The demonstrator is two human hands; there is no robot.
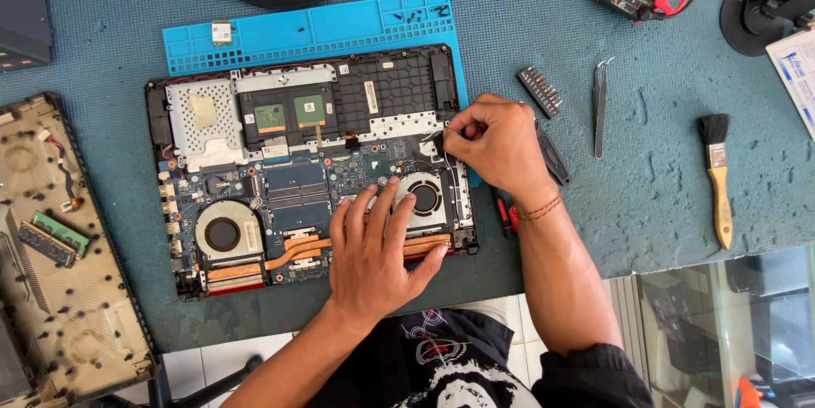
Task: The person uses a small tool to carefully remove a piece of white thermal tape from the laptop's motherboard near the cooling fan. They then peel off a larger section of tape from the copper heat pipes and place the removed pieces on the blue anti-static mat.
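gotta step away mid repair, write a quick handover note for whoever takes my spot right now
Left hand: flat on the opened laptop, fingers spread beside the right fan, holding nothing.
Right hand: fingers pinched on a thin wire at the board's upper right edge.
Laptop lies open on the blue mat; bottom cover sits at left with memory sticks on it.
Bit set, tweezers and brush lie at right.
Done: cover off. Left: both fans and the copper heatpipes remain mounted.
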